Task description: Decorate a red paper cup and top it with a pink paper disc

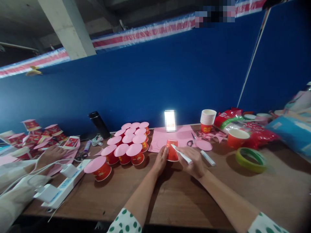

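Note:
A small red paper cup [172,150] stands upside down on the wooden table [175,194], at the near edge of a pink paper sheet [181,134]. My left hand [160,159] curls against the cup's left side and holds it. My right hand [193,163] grips a white pen-like stick [181,154] whose tip rests against the cup's upper right side. A second white stick [207,158] lies on the table just right of my right hand. A pink paper disc [204,145] lies beyond it.
Several red cups topped with pink discs [126,145] cluster to the left. A stack of white-rimmed cups [207,120], an open red cup [236,138], a tape roll [251,159], scissors [190,141] and snack bags lie right. A power strip [64,184] and another person's hand [50,155] are at left.

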Demonstrator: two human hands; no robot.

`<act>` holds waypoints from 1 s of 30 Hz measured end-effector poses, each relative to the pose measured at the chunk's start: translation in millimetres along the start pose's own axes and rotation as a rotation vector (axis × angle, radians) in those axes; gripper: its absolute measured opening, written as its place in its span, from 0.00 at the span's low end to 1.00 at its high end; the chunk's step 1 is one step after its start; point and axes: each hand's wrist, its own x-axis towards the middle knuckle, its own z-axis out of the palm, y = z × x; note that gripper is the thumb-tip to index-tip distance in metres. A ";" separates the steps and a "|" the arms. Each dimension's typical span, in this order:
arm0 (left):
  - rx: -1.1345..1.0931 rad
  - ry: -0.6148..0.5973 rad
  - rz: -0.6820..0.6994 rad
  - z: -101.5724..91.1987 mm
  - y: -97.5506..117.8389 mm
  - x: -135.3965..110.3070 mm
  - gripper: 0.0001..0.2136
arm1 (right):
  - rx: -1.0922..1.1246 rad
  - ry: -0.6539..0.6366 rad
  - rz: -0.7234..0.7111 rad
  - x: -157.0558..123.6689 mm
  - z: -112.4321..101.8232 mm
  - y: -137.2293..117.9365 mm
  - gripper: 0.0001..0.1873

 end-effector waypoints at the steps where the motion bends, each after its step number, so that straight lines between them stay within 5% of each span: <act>1: -0.008 -0.003 -0.003 0.3 -0.1 0.1 0.20 | 0.001 -0.004 0.000 0.2 -0.3 0.2 0.14; 18: -0.024 0.057 -0.014 -3.7 -9.2 1.4 0.22 | 0.056 0.015 0.037 -1.3 -0.7 0.5 0.12; 30: -0.271 0.087 -0.098 -7.0 -19.2 5.8 0.20 | 0.051 -0.024 0.015 0.2 1.6 -5.6 0.11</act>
